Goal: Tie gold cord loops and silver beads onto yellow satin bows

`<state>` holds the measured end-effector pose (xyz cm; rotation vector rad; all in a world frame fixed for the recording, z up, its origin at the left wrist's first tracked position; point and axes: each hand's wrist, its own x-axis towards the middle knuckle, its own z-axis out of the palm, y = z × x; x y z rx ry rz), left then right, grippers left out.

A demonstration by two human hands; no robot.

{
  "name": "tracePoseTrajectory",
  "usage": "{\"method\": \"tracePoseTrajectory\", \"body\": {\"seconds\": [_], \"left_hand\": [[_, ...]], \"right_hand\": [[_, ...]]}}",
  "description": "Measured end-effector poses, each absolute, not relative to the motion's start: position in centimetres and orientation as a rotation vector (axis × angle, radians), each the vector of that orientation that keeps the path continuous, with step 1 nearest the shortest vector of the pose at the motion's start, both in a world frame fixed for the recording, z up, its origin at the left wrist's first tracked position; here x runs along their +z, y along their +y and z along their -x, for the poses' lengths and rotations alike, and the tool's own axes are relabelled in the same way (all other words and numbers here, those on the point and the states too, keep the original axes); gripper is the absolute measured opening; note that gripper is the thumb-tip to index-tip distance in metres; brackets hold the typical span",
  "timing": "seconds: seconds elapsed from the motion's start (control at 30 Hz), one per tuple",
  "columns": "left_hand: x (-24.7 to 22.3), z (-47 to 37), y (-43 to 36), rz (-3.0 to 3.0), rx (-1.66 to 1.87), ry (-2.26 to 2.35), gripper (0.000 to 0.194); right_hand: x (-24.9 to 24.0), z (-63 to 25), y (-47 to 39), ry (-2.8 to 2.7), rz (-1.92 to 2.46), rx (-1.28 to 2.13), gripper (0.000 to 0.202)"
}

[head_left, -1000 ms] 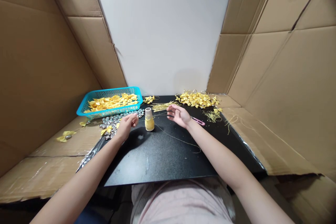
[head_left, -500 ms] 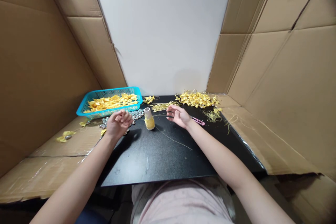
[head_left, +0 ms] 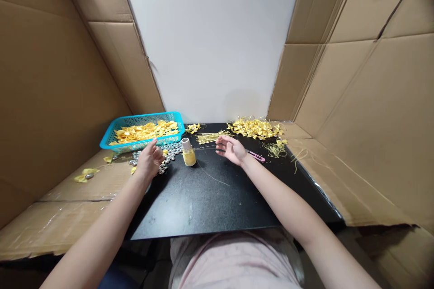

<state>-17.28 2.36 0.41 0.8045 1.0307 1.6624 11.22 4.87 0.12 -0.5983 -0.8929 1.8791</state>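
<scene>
A cone-shaped spool (head_left: 189,157) wound with yellow thread stands upright on the black table, between my hands. To its left, over the metal beads, is my left hand (head_left: 151,160), its thumb up and its fingers curled; what they hold, if anything, is too small to make out. My right hand (head_left: 232,150) hovers right of the spool, palm inward, fingers bent. A thin thread (head_left: 205,148) runs from near the spool to its fingers. Another loose thread (head_left: 213,177) trails from the spool across the tabletop toward the front right.
A turquoise basket (head_left: 107,137) of yellow ribbon bows stands back left, by silvery beads (head_left: 172,150). Yellow twist ties (head_left: 210,137), a heap of finished-looking bows (head_left: 254,127), thread scraps (head_left: 274,150) and a pink-handled cutter (head_left: 257,156) lie right. Cardboard walls (head_left: 383,99) flank the table.
My left hand has moved slightly left and turned, thumb now up. The spool has shifted a little left, and the loose trailing thread has drawn in toward it. My right hand has barely moved.
</scene>
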Motion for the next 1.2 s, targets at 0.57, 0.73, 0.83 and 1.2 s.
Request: {"method": "tracePoseTrajectory", "body": {"seconds": [0.57,0.73,0.83,1.2], "left_hand": [[1.4,20.2,1.9,-0.484,1.705,0.819,0.044],[2.3,20.9,1.5,-0.419,1.807,0.838,0.042],[2.8,21.5,1.2,-0.417,1.849,0.850,0.040],[4.9,25.5,-0.3,-0.349,2.043,0.899,0.035]], "right_hand": [[0.2,-12.1,5.4,-0.786,0.597,1.907,0.009],[0.1,-12.1,5.5,-0.770,0.591,1.912,0.009],[0.0,-12.1,5.6,-0.757,0.594,1.913,0.014],[0.0,-12.4,5.7,-0.762,0.611,1.890,0.009]]}}
